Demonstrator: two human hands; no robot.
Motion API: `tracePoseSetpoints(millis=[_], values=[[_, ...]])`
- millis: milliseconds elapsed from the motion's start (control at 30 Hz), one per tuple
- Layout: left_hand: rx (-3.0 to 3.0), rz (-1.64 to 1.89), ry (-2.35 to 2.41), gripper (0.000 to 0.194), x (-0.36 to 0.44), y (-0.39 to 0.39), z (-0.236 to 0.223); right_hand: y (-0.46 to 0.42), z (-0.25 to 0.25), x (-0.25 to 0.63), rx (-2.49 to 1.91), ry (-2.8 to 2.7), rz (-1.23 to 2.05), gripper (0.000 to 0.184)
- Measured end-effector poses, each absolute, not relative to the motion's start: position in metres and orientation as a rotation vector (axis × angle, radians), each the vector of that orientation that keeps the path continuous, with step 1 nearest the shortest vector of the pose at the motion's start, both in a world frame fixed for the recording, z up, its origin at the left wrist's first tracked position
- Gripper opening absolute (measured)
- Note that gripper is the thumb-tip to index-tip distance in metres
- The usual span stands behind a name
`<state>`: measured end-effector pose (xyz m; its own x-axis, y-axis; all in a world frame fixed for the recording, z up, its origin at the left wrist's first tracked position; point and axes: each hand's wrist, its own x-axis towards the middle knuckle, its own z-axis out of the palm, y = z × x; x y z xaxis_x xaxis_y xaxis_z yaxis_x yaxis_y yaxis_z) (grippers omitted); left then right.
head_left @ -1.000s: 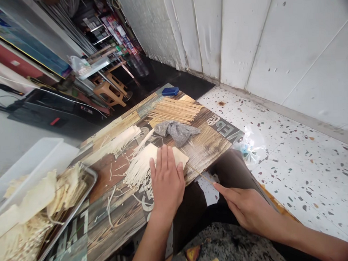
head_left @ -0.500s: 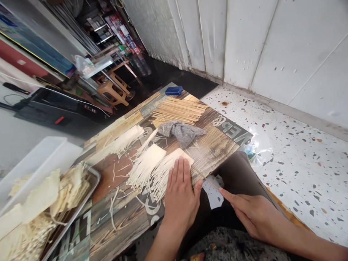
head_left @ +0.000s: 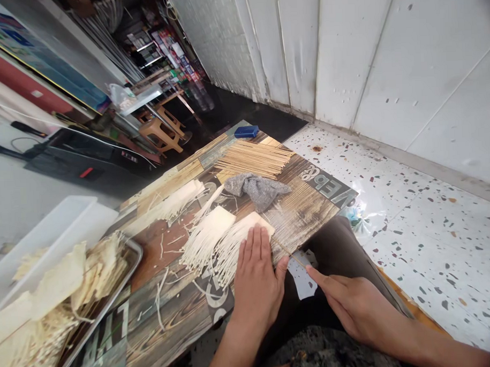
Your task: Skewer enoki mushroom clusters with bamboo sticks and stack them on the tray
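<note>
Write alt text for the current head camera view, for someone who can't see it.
A left hand lies flat on a mushroom bundle on a table, while the right hand holds a thin stick pointed at the bundle. A grey cloth and more sticks lie beyond.

Bare tabletop (head_left: 310, 209) flanks the grey cloth (head_left: 258, 190) blocking the skewers (head_left: 257, 157).

Wood-patterned table (head_left: 310, 208), mushroom bundles (head_left: 210, 235), skewers (head_left: 256, 158), gray cloth (head_left: 259, 191)
</note>
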<state>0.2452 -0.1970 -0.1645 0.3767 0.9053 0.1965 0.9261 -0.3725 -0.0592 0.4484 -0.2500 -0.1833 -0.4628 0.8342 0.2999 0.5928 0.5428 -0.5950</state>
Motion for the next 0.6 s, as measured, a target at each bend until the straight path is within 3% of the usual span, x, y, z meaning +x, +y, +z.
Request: tracePoseSetpoints(millis=[600], values=[[-2.484, -0.196, -1.635, 0.062, 0.244, -0.196, -0.167, -0.244, -0.176, 0.432, -1.184, -2.219, 0.501, 0.047]])
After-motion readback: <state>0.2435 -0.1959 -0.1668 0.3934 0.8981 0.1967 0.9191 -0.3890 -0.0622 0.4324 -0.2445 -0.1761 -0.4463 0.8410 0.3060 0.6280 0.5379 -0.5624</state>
